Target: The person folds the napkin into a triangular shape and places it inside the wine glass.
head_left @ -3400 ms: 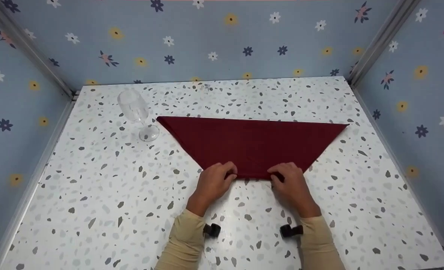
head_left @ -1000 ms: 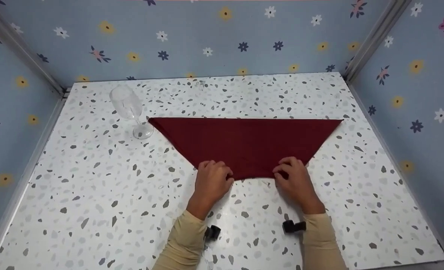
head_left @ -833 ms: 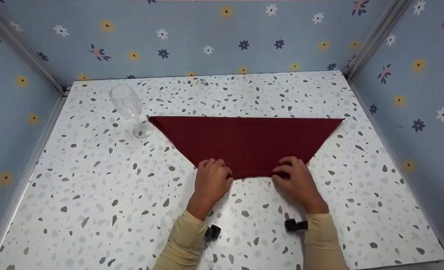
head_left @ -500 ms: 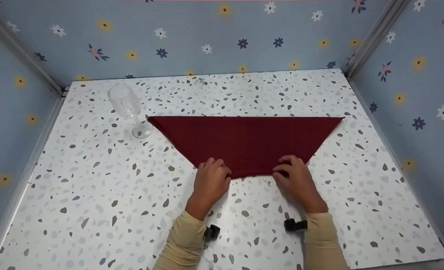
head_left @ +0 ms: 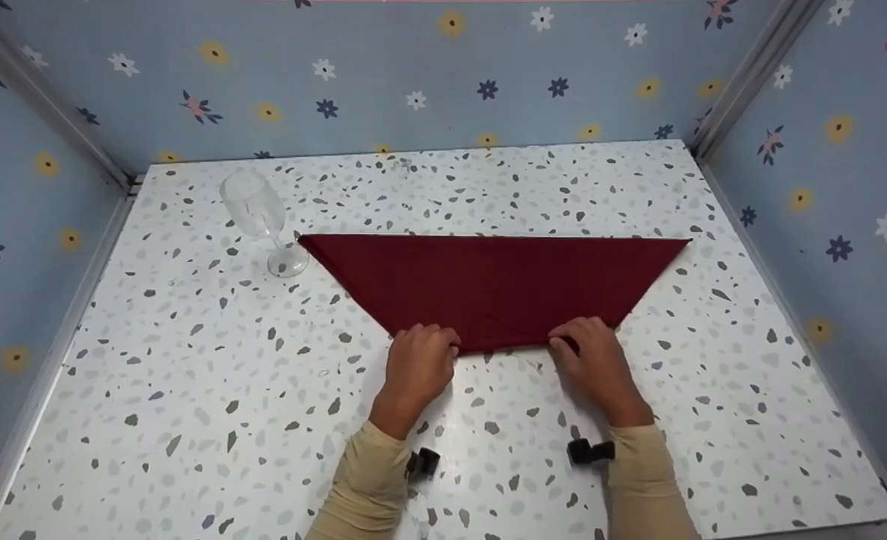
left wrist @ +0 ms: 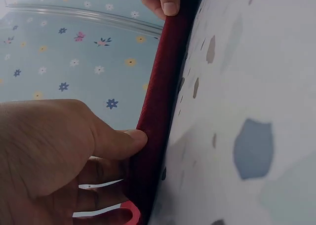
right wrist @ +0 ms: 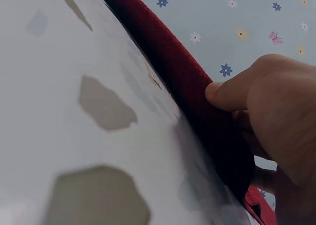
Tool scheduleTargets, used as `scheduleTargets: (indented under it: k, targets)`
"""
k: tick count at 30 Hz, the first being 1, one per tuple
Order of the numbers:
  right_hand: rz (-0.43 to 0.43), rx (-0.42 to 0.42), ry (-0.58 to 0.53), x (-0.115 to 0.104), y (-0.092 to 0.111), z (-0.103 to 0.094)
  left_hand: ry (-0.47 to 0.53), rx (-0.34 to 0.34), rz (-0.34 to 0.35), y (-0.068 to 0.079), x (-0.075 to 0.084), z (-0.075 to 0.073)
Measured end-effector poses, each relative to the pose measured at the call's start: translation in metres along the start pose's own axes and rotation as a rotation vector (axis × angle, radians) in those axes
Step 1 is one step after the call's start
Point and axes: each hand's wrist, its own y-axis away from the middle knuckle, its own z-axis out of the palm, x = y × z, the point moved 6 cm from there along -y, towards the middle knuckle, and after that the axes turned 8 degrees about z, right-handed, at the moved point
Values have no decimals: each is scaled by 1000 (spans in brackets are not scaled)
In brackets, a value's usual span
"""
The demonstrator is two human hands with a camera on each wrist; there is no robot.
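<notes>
A dark red cloth napkin point(head_left: 488, 285) lies folded in a trapezoid, its long edge at the far side and its short edge toward me. My left hand point(head_left: 417, 367) pinches the left part of that near edge; in the left wrist view the thumb point(left wrist: 131, 142) presses on a thick, rolled-looking band of cloth. At the right part of the same edge, my right hand point(head_left: 597, 367) pinches the cloth, its thumb point(right wrist: 222, 94) visible on the band in the right wrist view. Some fingertips are hidden behind the fabric.
A clear stemmed glass point(head_left: 256, 210) stands on its foot just left of the napkin's far left corner. The white speckled tabletop point(head_left: 188, 375) is bounded by blue flowered walls point(head_left: 413, 67) at the back and both sides.
Both hands have shifted slightly apart along the near edge since the earliest frame. The right fingers, looser half a second ago, now lie closer on the cloth. The view has tilted a little.
</notes>
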Motion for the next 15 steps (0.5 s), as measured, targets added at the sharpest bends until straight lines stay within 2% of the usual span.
scheduleTargets:
  k: [4, 8, 12, 15]
  targets:
    - [29, -22, 12, 2, 0, 2, 59, 12, -20, 2, -4, -2]
    - [91, -43, -8, 5, 1, 3, 92, -17, -47, 5, -7, -3]
    - [172, -54, -32, 8, 2, 3, 90, -58, -47, 5, -8, -1]
    - [202, -63, -35, 9, 1, 3, 65, -71, -46, 4, -9, 1]
